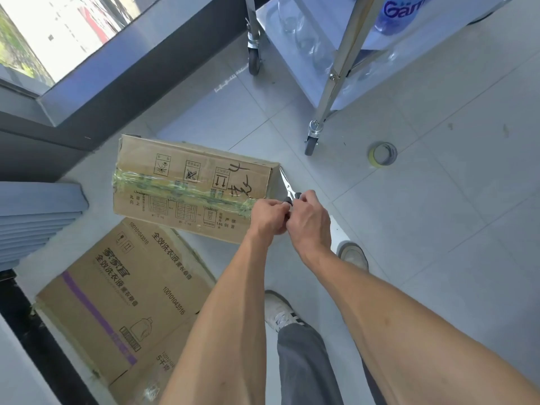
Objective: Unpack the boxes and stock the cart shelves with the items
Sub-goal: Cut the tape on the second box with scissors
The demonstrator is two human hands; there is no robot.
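**A:** Scissors (287, 187) pinched btwn both hands, left hand (268, 216) and right hand (309, 222) curled together on the handles, at the taped box (190, 191)'s 3 o'clock end.

**B:** Box at frame center; stiff cardboard, prob heavy-ish. Tape (181, 190) looks tough, so cut the seam, then lift from the bottom edges imo. Cart (336, 68) at 1 o'clock.

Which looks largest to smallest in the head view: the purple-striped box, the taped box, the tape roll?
1. Purple-striped box, though it lies nearer the camera, so its lead over the next is unsure.
2. Taped box.
3. Tape roll, clearly smallest.
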